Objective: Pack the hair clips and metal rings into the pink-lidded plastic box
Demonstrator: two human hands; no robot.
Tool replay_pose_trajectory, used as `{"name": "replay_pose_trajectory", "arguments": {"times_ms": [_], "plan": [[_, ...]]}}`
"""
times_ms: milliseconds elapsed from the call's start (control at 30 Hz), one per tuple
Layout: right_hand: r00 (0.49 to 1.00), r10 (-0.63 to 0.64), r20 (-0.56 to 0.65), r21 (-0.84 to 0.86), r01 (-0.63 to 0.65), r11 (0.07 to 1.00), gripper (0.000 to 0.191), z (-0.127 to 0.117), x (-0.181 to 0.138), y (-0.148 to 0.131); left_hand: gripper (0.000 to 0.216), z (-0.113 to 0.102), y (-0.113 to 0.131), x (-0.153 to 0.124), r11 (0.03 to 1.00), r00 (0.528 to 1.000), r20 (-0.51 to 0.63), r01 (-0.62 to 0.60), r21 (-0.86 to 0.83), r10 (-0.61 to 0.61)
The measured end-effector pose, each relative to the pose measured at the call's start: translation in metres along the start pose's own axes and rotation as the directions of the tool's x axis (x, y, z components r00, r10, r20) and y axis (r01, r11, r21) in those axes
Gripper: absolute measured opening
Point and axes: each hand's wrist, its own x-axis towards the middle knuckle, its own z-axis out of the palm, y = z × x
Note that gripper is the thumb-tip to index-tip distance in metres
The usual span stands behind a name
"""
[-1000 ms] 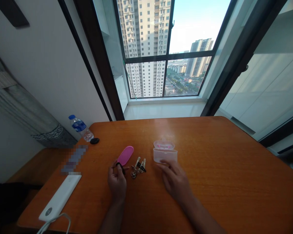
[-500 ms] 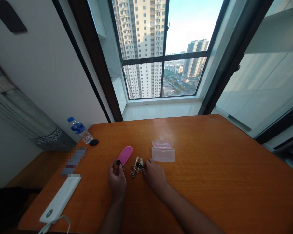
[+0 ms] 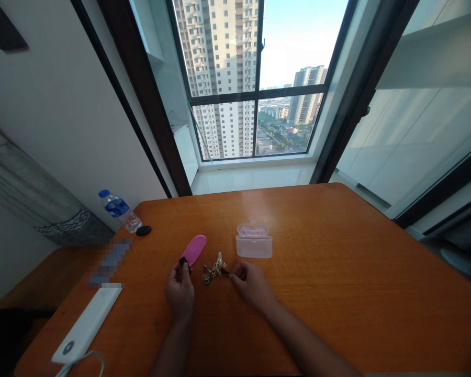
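Note:
My left hand [image 3: 179, 290] rests on the orange wooden table [image 3: 337, 272], its fingers pinched on a small black piece [image 3: 183, 261] beside a pink oval lid [image 3: 194, 248]. A little to the right, my right hand [image 3: 251, 285] is closed with its fingertips pinching a small dark item [image 3: 225, 273] at the edge of a heap of small metal parts [image 3: 213, 270]. Behind the heap stands a clear plastic box [image 3: 253, 244] with its lid open and pink clasps.
A white power bank [image 3: 86, 324] with a cable lies near the table's front left edge. A water bottle [image 3: 115, 209] and a black cap [image 3: 143, 230] sit at the back left corner. A blurred-out flat object [image 3: 110, 262] lies between them. A large window is behind the table.
My right hand left the clear box, moved left to the metal parts and pinched a small dark piece there. The left hand kept its pinch. The view drifted slightly.

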Motion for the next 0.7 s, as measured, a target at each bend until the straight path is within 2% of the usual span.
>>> {"name": "replay_pose_trajectory", "arguments": {"times_ms": [167, 267, 367, 467, 567, 633, 700], "plan": [[0.999, 0.044, -0.008, 0.219, -0.041, 0.975, 0.013, 0.008, 0.009, 0.000, 0.036, 0.004, 0.000, -0.002, 0.995, 0.998, 0.057, 0.005, -0.102, 0.001], [0.998, 0.052, 0.022, 0.329, -0.056, 0.943, 0.026, 0.018, 0.011, 0.001, 0.036, 0.002, 0.004, -0.005, 0.990, 0.998, 0.068, 0.008, -0.140, 0.002], [0.996, 0.052, 0.069, 0.402, -0.075, 0.913, 0.033, 0.024, 0.007, 0.006, 0.038, 0.000, 0.008, -0.007, 0.979, 0.999, 0.047, 0.028, -0.201, -0.019], [0.995, 0.053, 0.089, 0.436, -0.087, 0.896, 0.037, 0.018, -0.002, 0.016, 0.040, -0.001, 0.010, -0.008, 0.974, 0.998, 0.038, 0.054, -0.221, -0.047], [0.998, 0.031, 0.063, 0.393, -0.054, 0.918, 0.036, 0.000, -0.012, 0.026, 0.039, 0.001, 0.012, -0.009, 0.980, 0.997, 0.062, 0.057, -0.190, -0.046], [0.997, -0.076, 0.021, 0.231, 0.069, 0.971, 0.033, -0.016, -0.019, 0.031, 0.038, 0.002, 0.014, -0.011, 0.984, 0.996, 0.084, 0.044, -0.173, -0.030], [0.981, -0.193, 0.016, 0.033, 0.193, 0.981, 0.030, -0.031, -0.028, 0.034, 0.038, 0.004, 0.018, -0.012, 0.988, 0.994, 0.108, 0.014, -0.156, 0.003]]}}
